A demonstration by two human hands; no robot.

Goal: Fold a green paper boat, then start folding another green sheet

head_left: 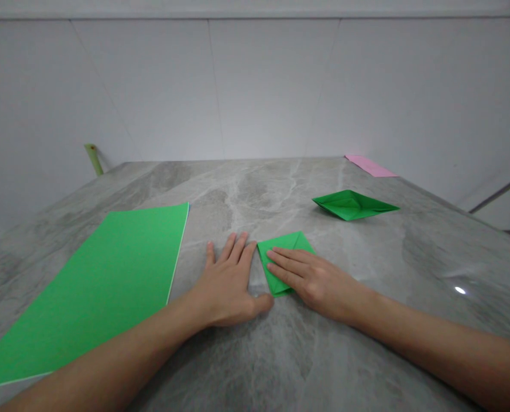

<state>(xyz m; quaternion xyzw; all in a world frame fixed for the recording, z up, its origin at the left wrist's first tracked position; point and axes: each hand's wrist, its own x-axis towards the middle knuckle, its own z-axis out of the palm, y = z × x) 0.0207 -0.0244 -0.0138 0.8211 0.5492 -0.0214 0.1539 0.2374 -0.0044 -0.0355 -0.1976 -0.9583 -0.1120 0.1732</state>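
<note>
A small folded square of green paper (289,241) lies flat on the table in front of me, with crease lines across it. My right hand (312,274) rests on top of it, fingers stretched out and flat, covering its right and lower part. Just to the left, my left hand (233,286) lies palm down on the table with its fingers spread. Its index fingertip and thumb tip come close to the paper's left corners; whether they touch it I cannot tell. Neither hand grips anything.
On the left lies a stack of green paper sheets (109,280), partly behind my left forearm. A folded green paper boat shape (349,205) sits at the back right. Beyond it is a pink paper (371,166) at the grey marbled table's (246,366) far edge, near a white wall.
</note>
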